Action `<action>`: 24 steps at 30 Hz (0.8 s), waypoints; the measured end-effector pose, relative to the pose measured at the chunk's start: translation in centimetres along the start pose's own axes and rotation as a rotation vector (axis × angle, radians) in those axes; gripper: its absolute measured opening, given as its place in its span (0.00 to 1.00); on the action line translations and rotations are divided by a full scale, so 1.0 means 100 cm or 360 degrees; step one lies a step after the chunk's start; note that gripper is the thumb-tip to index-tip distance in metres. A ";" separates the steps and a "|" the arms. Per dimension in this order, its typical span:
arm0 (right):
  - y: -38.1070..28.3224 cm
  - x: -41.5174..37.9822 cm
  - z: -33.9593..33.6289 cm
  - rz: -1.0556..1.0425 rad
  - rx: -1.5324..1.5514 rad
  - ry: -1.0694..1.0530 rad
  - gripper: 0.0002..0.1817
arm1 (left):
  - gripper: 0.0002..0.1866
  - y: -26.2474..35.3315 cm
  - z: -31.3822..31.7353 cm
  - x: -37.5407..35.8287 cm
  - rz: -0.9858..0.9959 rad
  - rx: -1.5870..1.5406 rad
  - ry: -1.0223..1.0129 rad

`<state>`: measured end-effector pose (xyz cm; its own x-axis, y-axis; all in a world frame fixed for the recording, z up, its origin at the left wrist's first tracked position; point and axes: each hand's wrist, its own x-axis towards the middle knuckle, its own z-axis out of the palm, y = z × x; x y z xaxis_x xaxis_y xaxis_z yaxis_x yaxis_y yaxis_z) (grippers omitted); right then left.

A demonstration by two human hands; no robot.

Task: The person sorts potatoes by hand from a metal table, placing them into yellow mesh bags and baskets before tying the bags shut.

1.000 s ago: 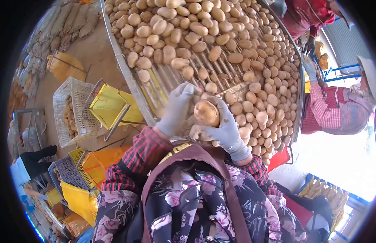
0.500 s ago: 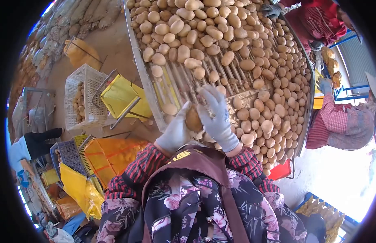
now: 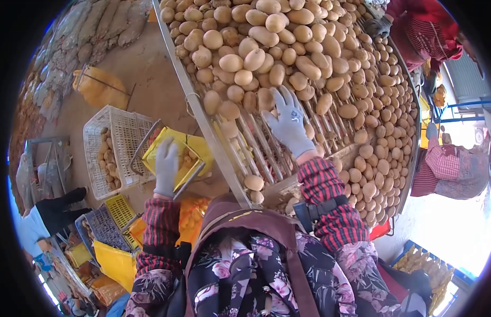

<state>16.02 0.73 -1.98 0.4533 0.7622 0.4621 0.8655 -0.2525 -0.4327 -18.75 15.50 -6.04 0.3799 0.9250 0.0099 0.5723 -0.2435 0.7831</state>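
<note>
Potatoes (image 3: 264, 99) lie heaped on a sorting table with metal bars (image 3: 254, 142), thickest toward its far side. My right hand (image 3: 291, 124), in a grey glove, reaches over the bars with its fingers spread, fingertips right at the near edge of the heap. Out to the left, my left hand (image 3: 167, 165), also gloved, hangs over the mouth of a yellow bag (image 3: 200, 148) on a metal frame. Its fingers are stretched out, and no potato shows in it. Potatoes are visible inside that bag.
A white crate (image 3: 118, 153) with potatoes stands left of the yellow bag. The table's metal side rail (image 3: 188, 100) runs between bag and heap. Two other people work along the right side, one with a gloved hand (image 3: 378, 27) at the potatoes. Stacked sacks (image 3: 105, 24) fill the upper left.
My left hand has moved left from the table to above the yellow bag, and the potato between my hands is out of sight. My right hand has moved forward to the heap.
</note>
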 end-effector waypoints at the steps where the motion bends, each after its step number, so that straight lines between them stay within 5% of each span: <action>1: 0.002 -0.005 0.005 0.0019 -0.0013 -0.0014 0.20 | 0.18 0.051 0.008 0.012 0.0275 0.0048 -0.0073; 4: 0.005 -0.044 -0.010 0.0155 0.0039 -0.0183 0.21 | 0.20 0.155 0.053 0.049 0.0866 -0.0130 -0.0484; 6: 0.020 -0.088 -0.026 0.0076 -0.0351 -0.0248 0.20 | 0.22 0.188 0.098 0.066 0.1400 -0.0007 -0.0507; 7: 0.019 -0.098 -0.039 0.0104 -0.0412 -0.0239 0.20 | 0.22 0.189 0.116 0.075 0.1433 -0.0065 -0.0530; 9: 0.020 -0.110 -0.064 0.0264 -0.0483 -0.0220 0.19 | 0.24 0.183 0.160 0.084 0.1610 0.0640 -0.0675; 13: 0.063 -0.120 -0.096 0.0610 -0.0663 -0.0066 0.16 | 0.25 0.190 0.190 0.084 0.1623 0.0727 -0.0852; 15: 0.096 -0.092 -0.100 0.1086 -0.0783 0.0087 0.17 | 0.25 0.205 0.184 0.070 0.1355 0.0557 -0.1312; 19: 0.084 0.062 -0.079 0.0429 -0.0136 0.0307 0.23 | 0.26 0.171 0.169 0.013 0.0883 -0.0114 -0.1804; 21: 0.074 0.113 -0.052 0.0047 -0.0169 0.0321 0.23 | 0.29 0.164 0.152 -0.005 -0.0800 -0.1954 -0.2131; 22: 0.069 0.115 -0.040 0.0035 -0.0132 0.0318 0.23 | 0.29 0.170 0.138 0.002 -0.0804 -0.1945 -0.2092; 24: 0.058 0.110 -0.025 -0.0140 -0.0637 0.0050 0.23 | 0.29 0.172 0.100 0.021 -0.1357 -0.2491 -0.1690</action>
<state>26.57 6.09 2.54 0.3748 0.7740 0.5103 0.9130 -0.4038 -0.0581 -0.83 10.30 1.27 0.9187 0.0174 -0.3946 0.0467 0.9872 0.1524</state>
